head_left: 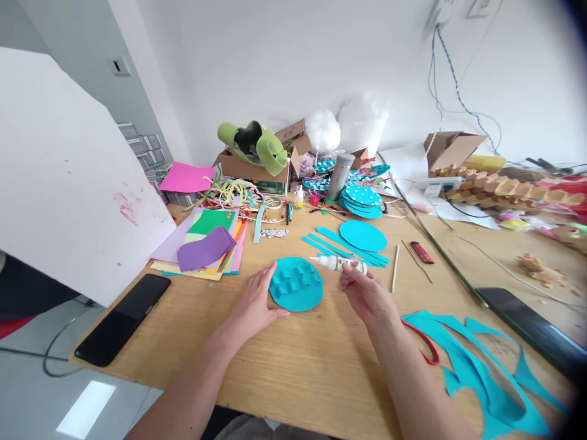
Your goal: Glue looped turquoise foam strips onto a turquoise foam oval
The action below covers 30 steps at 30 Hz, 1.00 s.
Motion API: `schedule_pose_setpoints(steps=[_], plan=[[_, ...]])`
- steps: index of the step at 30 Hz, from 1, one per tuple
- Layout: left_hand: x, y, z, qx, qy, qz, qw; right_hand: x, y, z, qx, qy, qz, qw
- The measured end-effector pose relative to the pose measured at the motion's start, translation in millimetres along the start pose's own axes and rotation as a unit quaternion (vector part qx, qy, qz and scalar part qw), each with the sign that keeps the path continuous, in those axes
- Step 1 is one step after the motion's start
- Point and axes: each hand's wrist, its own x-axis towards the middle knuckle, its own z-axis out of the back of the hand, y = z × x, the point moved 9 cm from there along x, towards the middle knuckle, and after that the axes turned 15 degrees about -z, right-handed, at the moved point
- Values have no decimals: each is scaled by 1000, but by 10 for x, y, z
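A round turquoise felt piece (pixel 300 300) lies on the table, with curled strips (pixel 298 278) of the same colour standing in rows across it. My left hand (pixel 257 296) grips its left edge, thumb along the bottom and fingers at the upper left. Just right of it, my right hand (pixel 367 293) holds a white glue bottle (pixel 337 263) sideways, its narrow tip pointing left above the disc's upper right edge. Beyond the bottle are several flat turquoise strips (pixel 328 245) and a plain turquoise circle (pixel 363 236).
A black phone (pixel 123 318) lies at the left, below stacked coloured sheets (pixel 206 244). Turquoise offcuts (pixel 481 366) and red-handled scissors (pixel 428 348) are at right. A red lighter (pixel 422 252) lies near thin sticks (pixel 395 269). Behind stand a cardboard box (pixel 254 165) and a grey flask (pixel 340 177).
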Motion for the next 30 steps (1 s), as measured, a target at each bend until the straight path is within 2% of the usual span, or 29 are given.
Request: schedule_pose_setpoints(steps=[5,10,14,18,22,24,30], plan=[[17,89,-51,1,8,-6,1000,-14,-37,-41,28,5,-10,1000],[11,185,129,2,-42,21,999,-37,-59,-67,13,-3,6,1000],[100,112,217,20,-32,42,998,-70,36,-49,-14,-32,56,998],[279,6,83,55,16,46,997,-148,213,-196,-106,-59,122,985],[340,38,-120,64,30,64,995,-231,331,-531,-267,-78,195,941],[311,80,-171,58,28,66,996,-238,326,-604,-295,-88,223,925],[244,93,-168,30,54,30,998,-171,214,-373,-277,-128,223,926]])
